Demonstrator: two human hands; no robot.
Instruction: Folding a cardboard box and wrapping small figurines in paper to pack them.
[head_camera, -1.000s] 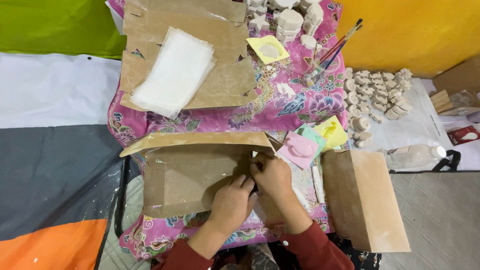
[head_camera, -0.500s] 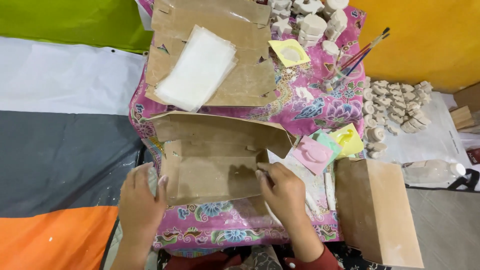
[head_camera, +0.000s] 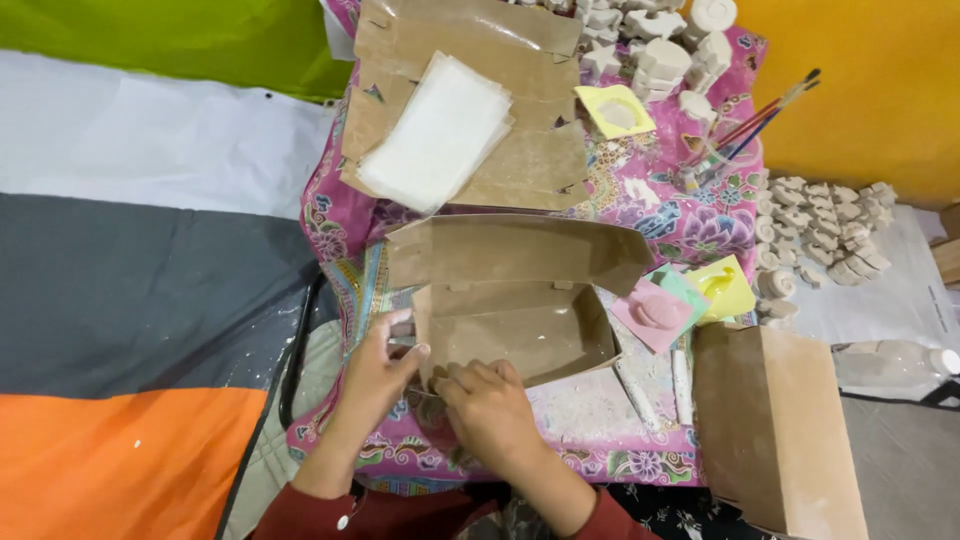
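Observation:
An open brown cardboard box (head_camera: 520, 330) with its lid flap raised sits on a pink floral cloth (head_camera: 640, 200). My left hand (head_camera: 378, 372) grips the box's left wall, fingers hooked over the edge. My right hand (head_camera: 490, 410) presses against the near front wall of the box, fingers curled on its rim. The inside of the box looks bare.
Flat cardboard sheets (head_camera: 530, 160) with a stack of clear plastic bags (head_camera: 435, 135) lie behind the box. Pink, green and yellow moulds (head_camera: 680, 300), paintbrushes (head_camera: 760, 115) and several white plaster figures (head_camera: 820, 225) lie to the right. A closed brown box (head_camera: 775, 430) stands at near right.
My left hand has moved from the table edge up to the box's left wall. My right hand has come from inside the box to its near front wall.

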